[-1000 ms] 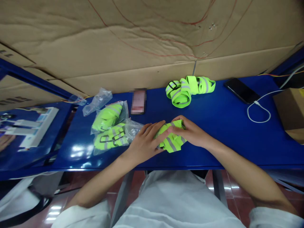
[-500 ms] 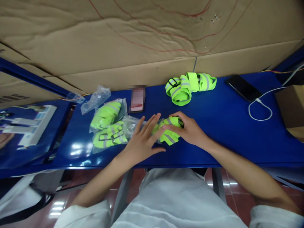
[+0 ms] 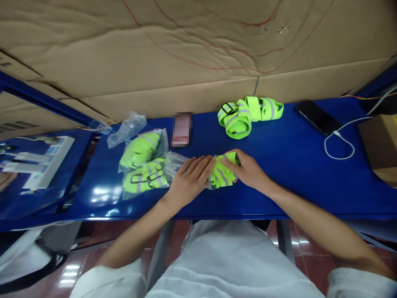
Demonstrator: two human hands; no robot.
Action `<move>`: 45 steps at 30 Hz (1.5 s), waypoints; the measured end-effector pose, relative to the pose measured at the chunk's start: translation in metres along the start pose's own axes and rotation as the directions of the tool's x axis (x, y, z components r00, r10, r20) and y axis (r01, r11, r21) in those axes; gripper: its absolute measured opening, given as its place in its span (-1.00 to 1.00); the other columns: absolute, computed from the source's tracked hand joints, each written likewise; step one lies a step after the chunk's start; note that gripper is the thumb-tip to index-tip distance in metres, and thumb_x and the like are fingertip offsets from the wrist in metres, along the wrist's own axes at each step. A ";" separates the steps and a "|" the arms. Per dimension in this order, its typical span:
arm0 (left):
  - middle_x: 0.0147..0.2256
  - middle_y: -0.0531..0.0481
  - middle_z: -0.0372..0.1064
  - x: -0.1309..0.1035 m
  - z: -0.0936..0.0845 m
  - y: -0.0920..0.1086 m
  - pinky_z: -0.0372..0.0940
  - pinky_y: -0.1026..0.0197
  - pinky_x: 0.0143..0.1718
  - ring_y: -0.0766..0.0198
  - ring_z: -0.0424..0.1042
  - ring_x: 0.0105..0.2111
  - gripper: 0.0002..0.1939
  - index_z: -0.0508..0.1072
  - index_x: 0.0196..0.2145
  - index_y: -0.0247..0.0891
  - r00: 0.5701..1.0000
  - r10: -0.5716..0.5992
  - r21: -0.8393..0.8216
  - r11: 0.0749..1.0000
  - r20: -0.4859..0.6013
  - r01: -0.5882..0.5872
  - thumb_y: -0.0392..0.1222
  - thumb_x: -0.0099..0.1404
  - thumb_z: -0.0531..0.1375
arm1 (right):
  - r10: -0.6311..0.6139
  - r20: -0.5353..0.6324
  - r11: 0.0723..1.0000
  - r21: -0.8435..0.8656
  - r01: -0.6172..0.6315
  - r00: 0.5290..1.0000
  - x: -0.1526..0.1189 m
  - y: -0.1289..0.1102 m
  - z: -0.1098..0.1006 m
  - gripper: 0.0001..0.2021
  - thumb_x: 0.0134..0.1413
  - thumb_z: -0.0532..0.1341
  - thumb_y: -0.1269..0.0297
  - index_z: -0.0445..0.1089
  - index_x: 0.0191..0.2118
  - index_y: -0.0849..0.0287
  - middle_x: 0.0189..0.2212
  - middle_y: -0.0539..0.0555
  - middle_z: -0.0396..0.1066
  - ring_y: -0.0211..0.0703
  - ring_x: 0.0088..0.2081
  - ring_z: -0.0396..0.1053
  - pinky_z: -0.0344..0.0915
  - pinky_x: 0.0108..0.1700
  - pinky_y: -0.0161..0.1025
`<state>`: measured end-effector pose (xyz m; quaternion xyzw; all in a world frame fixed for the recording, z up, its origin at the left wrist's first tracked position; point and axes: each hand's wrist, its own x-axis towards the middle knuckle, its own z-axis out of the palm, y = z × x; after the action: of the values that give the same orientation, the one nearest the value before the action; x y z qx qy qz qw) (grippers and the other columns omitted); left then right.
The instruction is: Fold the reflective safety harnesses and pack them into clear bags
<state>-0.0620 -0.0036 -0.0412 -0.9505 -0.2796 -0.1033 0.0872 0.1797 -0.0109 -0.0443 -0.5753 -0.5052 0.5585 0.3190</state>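
A folded neon-yellow reflective strap with grey stripes lies at the middle of the blue table, between my hands. My right hand grips its right end, with the thumb on top. My left hand is closed over the strap's left end and a clear plastic bag; its fingers are together and its thumb is hidden. Part of the bag shows left of that hand. Farther left lie two bagged neon straps, an upper one and a lower one with black buckles.
Loose neon straps lie at the back by the cardboard wall. A phone and a crumpled clear bag are back left. At right are a black phone, a white cable and a cardboard box.
My left hand's spread fingers have come together over the bag and the strap's end, its thumb now out of sight. The strap has turned slightly in my right hand.
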 end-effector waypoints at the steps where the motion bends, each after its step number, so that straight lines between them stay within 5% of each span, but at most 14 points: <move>1: 0.30 -0.34 0.34 0.001 -0.002 0.001 0.30 -0.15 0.28 -0.12 0.42 0.26 -0.20 -0.06 0.50 -0.38 1.000 0.009 -0.001 1.000 0.020 -0.009 -0.31 0.41 0.17 | -0.038 -0.019 0.996 -0.085 0.036 0.999 -0.001 0.000 -0.001 -0.52 0.18 0.33 -0.17 0.37 0.00 0.10 -0.26 0.09 0.50 -0.09 -0.38 0.53 0.45 -0.56 -0.28; 3: 0.32 -0.35 0.32 0.004 -0.006 0.001 0.30 -0.13 0.30 -0.10 0.39 0.29 -0.18 -0.06 0.49 -0.40 0.998 0.009 -0.023 1.000 0.068 -0.007 -0.33 0.39 0.19 | -0.072 -0.019 0.989 -0.134 0.069 0.997 -0.003 0.000 -0.001 -0.51 0.18 0.33 -0.17 0.38 0.01 0.09 -0.25 0.09 0.50 -0.08 -0.37 0.53 0.44 -0.58 -0.29; 10: 0.30 -0.41 0.33 0.017 -0.004 0.005 0.37 -0.08 0.21 -0.11 0.45 0.21 -0.19 0.00 0.46 -0.42 0.998 -0.034 -0.039 0.999 0.050 0.036 -0.31 0.36 0.22 | 0.089 0.030 0.948 0.304 -0.094 0.996 0.004 0.007 0.008 -0.51 0.12 0.38 -0.19 0.31 -0.13 0.12 -0.35 0.02 0.44 -0.16 -0.43 0.48 0.50 -0.60 -0.25; 14: 0.21 -0.45 0.42 0.023 0.009 0.020 0.40 -0.06 0.09 -0.13 0.52 0.12 -0.33 0.14 0.38 -0.44 0.993 -0.082 -0.002 0.997 -0.082 0.082 -0.04 0.48 0.18 | 0.134 0.049 0.931 0.337 -0.143 0.990 0.006 0.005 0.009 -0.55 0.14 0.38 -0.14 0.32 -0.15 0.14 -0.41 0.01 0.44 -0.19 -0.47 0.47 0.45 -0.64 -0.31; 18: 0.19 -0.40 0.45 0.027 0.014 0.031 0.40 -0.02 0.03 -0.10 0.55 0.07 -0.46 0.28 0.28 -0.43 0.974 -0.156 0.012 0.987 -0.163 0.160 -0.06 0.49 0.18 | 0.180 0.071 0.928 0.320 -0.193 0.981 0.004 0.001 0.008 -0.53 0.24 0.27 -0.18 0.32 -0.04 0.15 -0.39 0.03 0.44 -0.16 -0.49 0.47 0.43 -0.65 -0.28; 21: 0.11 -0.34 0.53 0.028 0.013 0.024 0.42 0.02 -0.04 -0.04 0.58 0.03 -0.48 0.37 0.20 -0.42 0.974 -0.163 -0.057 0.986 -0.157 0.156 0.04 0.48 0.20 | -0.053 -0.041 0.998 0.039 0.054 0.998 -0.002 0.001 0.007 -0.31 0.24 0.25 -0.20 0.14 0.31 0.10 0.06 0.27 0.43 0.10 -0.02 0.56 0.64 -0.18 0.01; 23: 0.08 -0.31 0.55 0.028 0.013 0.013 0.43 0.04 -0.09 -0.02 0.60 0.00 -0.46 0.39 0.19 -0.40 0.973 -0.186 -0.120 0.978 -0.139 0.170 0.10 0.48 0.19 | -0.276 0.002 0.944 -0.189 0.272 0.961 -0.006 0.002 0.004 -0.15 0.21 0.29 -0.20 0.01 0.43 0.11 0.37 0.38 0.11 0.24 0.40 0.21 0.39 0.30 0.20; 25: 0.06 -0.31 0.56 0.029 0.012 0.001 0.43 0.03 -0.11 -0.04 0.61 -0.02 -0.44 0.40 0.19 -0.39 0.974 -0.197 -0.156 0.971 -0.108 0.179 0.14 0.47 0.19 | -0.386 0.113 0.861 -0.313 0.401 0.916 -0.008 0.002 -0.001 -0.17 0.21 0.31 -0.16 0.04 0.44 0.08 0.46 0.34 -0.07 0.22 0.52 -0.06 0.10 0.48 0.22; 30: -0.02 -0.30 0.60 0.035 0.010 -0.010 0.42 0.02 -0.19 -0.03 0.64 -0.13 -0.43 0.44 0.11 -0.44 0.986 -0.125 -0.159 0.981 -0.109 0.107 0.18 0.48 0.17 | -0.419 0.138 0.784 -0.444 0.434 0.898 -0.006 0.003 -0.010 -0.41 0.27 0.30 -0.05 0.24 0.31 0.01 0.31 0.23 0.22 0.16 0.35 0.30 0.28 0.37 0.21; 34: 0.01 -0.31 0.59 0.035 0.012 -0.004 0.42 0.02 -0.20 -0.03 0.64 -0.12 -0.44 0.45 0.11 -0.46 0.985 -0.094 -0.134 0.988 -0.147 0.075 0.15 0.51 0.14 | -0.431 0.120 0.757 -0.491 0.431 0.894 -0.007 0.001 -0.009 -0.35 0.16 0.39 -0.11 0.28 0.25 0.08 0.30 0.27 0.26 0.21 0.29 0.36 0.44 0.23 0.18; 39: -0.02 -0.25 0.62 0.028 0.015 -0.002 0.42 0.05 -0.24 0.02 0.65 -0.14 -0.48 0.46 0.09 -0.46 0.970 -0.083 -0.183 0.982 -0.230 0.040 0.11 0.50 0.18 | -0.422 0.095 0.739 -0.540 0.403 0.901 -0.014 -0.006 -0.004 -0.53 0.23 0.36 -0.01 0.36 0.15 0.05 0.21 0.19 0.40 0.13 0.19 0.47 0.51 0.13 0.07; 45: 0.01 -0.29 0.60 0.026 0.013 0.002 0.45 0.06 -0.17 0.01 0.65 -0.08 -0.52 0.44 0.11 -0.50 0.961 -0.069 -0.143 0.989 -0.269 0.031 0.03 0.54 0.14 | -0.408 0.022 0.673 -0.668 0.318 0.913 -0.021 -0.011 0.006 -0.50 0.24 0.34 -0.06 0.34 0.16 0.07 0.20 0.19 0.41 0.17 0.10 0.53 0.57 -0.06 0.05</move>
<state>-0.0375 0.0111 -0.0472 -0.9236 -0.2810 -0.2547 0.0566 0.1745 -0.0291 -0.0285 -0.5728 -0.7515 0.2310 0.2321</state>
